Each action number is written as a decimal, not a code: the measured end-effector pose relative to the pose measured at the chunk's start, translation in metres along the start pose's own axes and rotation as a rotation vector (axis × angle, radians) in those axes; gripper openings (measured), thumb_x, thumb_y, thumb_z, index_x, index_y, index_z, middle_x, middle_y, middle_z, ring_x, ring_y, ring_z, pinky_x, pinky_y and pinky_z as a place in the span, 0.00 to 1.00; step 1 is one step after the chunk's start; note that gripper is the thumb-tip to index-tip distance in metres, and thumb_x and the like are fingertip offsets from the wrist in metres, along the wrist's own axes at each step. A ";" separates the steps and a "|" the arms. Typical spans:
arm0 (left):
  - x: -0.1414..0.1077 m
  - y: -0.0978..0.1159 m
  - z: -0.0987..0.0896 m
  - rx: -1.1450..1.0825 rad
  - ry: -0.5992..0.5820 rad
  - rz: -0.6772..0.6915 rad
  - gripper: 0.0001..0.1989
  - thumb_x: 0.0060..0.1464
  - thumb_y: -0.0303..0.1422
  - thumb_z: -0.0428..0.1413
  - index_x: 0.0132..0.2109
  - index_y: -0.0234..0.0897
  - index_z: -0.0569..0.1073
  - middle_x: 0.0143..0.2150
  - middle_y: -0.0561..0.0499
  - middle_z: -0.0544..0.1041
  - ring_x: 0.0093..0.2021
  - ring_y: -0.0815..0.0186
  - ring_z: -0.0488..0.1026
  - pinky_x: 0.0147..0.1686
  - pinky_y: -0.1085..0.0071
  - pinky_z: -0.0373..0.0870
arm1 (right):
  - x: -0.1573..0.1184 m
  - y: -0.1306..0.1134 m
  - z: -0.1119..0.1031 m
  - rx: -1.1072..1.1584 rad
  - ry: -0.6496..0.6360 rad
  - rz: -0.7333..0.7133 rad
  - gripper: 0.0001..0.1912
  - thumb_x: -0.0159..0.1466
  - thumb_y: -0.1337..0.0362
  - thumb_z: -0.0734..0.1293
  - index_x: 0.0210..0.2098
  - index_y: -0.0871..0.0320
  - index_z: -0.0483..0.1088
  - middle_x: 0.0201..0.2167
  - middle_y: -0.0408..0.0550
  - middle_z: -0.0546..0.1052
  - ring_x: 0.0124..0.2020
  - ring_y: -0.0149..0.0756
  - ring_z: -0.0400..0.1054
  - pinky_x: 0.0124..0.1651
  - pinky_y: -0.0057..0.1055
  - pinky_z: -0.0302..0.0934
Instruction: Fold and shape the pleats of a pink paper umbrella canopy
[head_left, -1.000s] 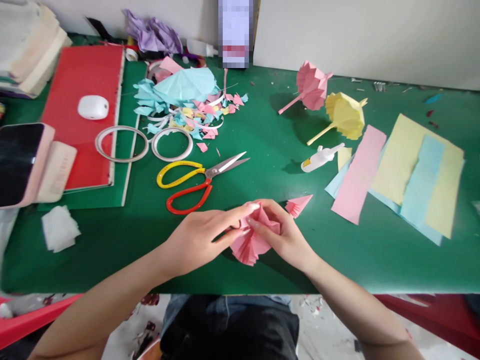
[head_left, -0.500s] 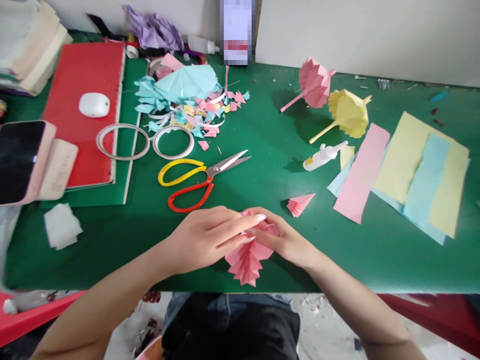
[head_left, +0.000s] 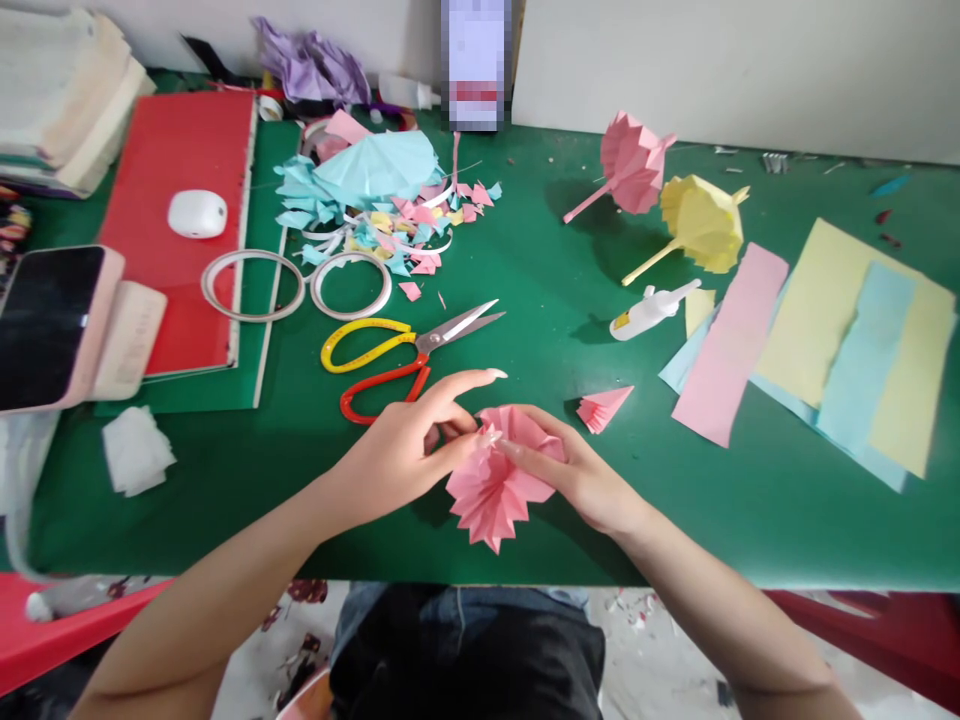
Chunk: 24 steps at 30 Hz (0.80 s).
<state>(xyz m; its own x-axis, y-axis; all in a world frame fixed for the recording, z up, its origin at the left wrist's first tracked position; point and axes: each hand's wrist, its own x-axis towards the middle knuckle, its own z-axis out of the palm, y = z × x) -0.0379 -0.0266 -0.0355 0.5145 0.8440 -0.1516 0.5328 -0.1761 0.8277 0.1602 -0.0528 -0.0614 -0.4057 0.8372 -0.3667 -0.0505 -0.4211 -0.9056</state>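
Observation:
A pleated pink paper fan [head_left: 495, 500], spread into a zigzag-edged canopy, is held between both hands above the front of the green table. My right hand [head_left: 589, 475] grips its right side, thumb on top and fingers underneath. With thumb against the inner folds, my left hand [head_left: 409, 450] pinches the left part of the paper; its index finger is stretched out and lifted. A small folded pink paper wedge [head_left: 604, 408] lies to the right of the hands. Scissors [head_left: 412, 350] with yellow and red handles rest beyond my left hand, blades apart.
Pink [head_left: 631, 165] and yellow [head_left: 701, 225] paper umbrellas stand at the back right. Near them are a white glue bottle [head_left: 651, 312] and coloured paper sheets [head_left: 795, 330]. Paper scraps [head_left: 420, 225], tape rolls [head_left: 350, 285], a red folder [head_left: 180, 290] and a phone [head_left: 475, 60] occupy the left and back.
My left hand has drawn back slightly and raised its index finger off the paper. More of the pink pleated paper shows, opened wider and tilted up a little. The right hand keeps its grip.

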 end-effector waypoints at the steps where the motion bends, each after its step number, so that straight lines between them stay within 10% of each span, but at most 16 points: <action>1: 0.000 0.001 -0.001 -0.028 -0.024 -0.020 0.24 0.59 0.31 0.52 0.61 0.43 0.58 0.33 0.55 0.78 0.29 0.71 0.74 0.27 0.79 0.71 | 0.000 0.000 0.000 -0.012 0.011 -0.003 0.14 0.62 0.58 0.66 0.47 0.54 0.69 0.41 0.46 0.75 0.44 0.37 0.69 0.51 0.37 0.62; 20: -0.005 0.011 -0.015 -0.073 -0.247 -0.158 0.36 0.55 0.27 0.52 0.66 0.54 0.47 0.41 0.58 0.81 0.37 0.67 0.79 0.39 0.75 0.74 | 0.001 0.002 -0.001 0.120 0.125 0.011 0.15 0.60 0.59 0.67 0.46 0.55 0.68 0.39 0.45 0.74 0.40 0.33 0.69 0.44 0.31 0.62; 24: -0.006 0.003 -0.013 -0.006 -0.186 -0.095 0.38 0.55 0.26 0.53 0.67 0.53 0.45 0.38 0.59 0.82 0.35 0.67 0.80 0.29 0.80 0.73 | 0.001 0.003 0.000 0.086 0.125 -0.012 0.16 0.60 0.60 0.67 0.47 0.55 0.67 0.42 0.47 0.73 0.42 0.34 0.68 0.46 0.33 0.62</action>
<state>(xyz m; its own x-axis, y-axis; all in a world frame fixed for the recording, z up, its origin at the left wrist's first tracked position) -0.0480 -0.0260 -0.0249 0.5773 0.7486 -0.3260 0.5815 -0.0966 0.8078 0.1598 -0.0528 -0.0643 -0.2877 0.8770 -0.3848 -0.1347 -0.4348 -0.8904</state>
